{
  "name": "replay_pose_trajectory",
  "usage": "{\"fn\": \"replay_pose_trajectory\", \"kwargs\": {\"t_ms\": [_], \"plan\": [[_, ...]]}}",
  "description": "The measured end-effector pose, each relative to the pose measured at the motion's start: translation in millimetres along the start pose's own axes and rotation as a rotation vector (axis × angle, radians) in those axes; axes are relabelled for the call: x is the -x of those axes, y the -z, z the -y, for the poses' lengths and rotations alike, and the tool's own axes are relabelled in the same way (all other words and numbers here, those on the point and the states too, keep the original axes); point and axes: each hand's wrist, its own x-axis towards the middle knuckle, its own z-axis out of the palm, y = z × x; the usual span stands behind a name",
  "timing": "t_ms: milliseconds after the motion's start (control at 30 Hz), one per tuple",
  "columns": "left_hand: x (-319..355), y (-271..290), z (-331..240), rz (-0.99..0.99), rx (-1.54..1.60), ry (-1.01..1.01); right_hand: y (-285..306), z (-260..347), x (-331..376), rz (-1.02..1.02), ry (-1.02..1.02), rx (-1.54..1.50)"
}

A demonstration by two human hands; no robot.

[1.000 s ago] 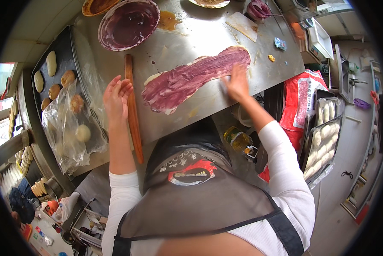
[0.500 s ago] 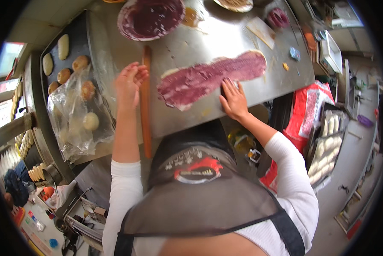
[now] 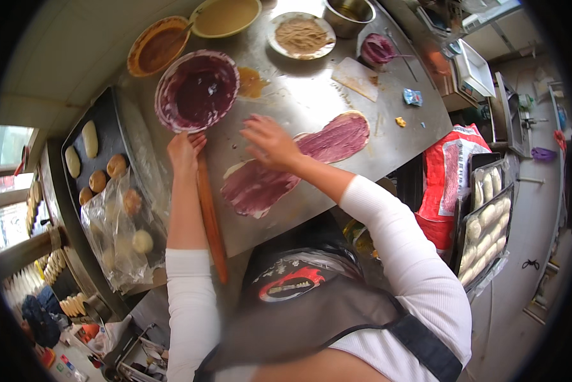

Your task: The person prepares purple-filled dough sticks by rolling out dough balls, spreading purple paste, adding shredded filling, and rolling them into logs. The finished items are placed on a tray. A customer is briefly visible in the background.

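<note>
Left hand at top end of rolling pin, fingers curled loosely by bowl of purple paste; grip on pin unclear. Right hand open, fingers spread, hovering over long dough strip coated in purple paste, lying diagonally on steel table. Tray of buns at left, partly under plastic.
</note>
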Motion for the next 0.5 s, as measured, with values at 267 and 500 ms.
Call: {"fn": "replay_pose_trajectory", "kwargs": {"t_ms": [267,500], "plan": [[69,-6,11,-0.145,-0.085,-0.032,199,-262,31,-1.006,-0.997,-0.207],[166,-55,57,-0.186,-0.166,0.062,213,-326,20,-0.735,-0.680,0.206]]}}
